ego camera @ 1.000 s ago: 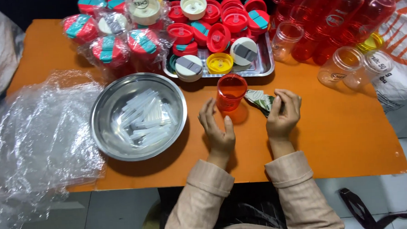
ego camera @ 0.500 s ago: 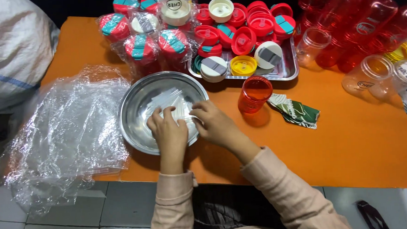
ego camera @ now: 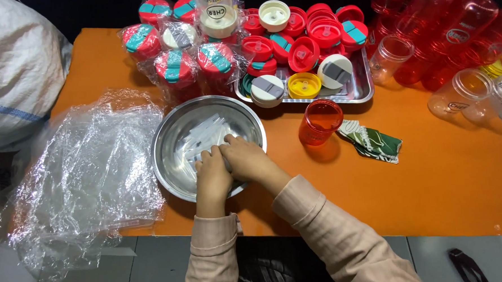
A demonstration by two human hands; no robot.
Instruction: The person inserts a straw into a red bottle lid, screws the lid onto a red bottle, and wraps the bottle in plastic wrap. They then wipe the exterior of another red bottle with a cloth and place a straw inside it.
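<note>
I've both hands in the steel bowl, left hand and right hand curled on clear straw sleeves at 12 o'clock, grip unclear; pinch one only

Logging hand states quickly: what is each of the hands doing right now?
Left hand: in steel bowl on white packets; grip unclear.
Right hand: same, grip unclear.
</note>
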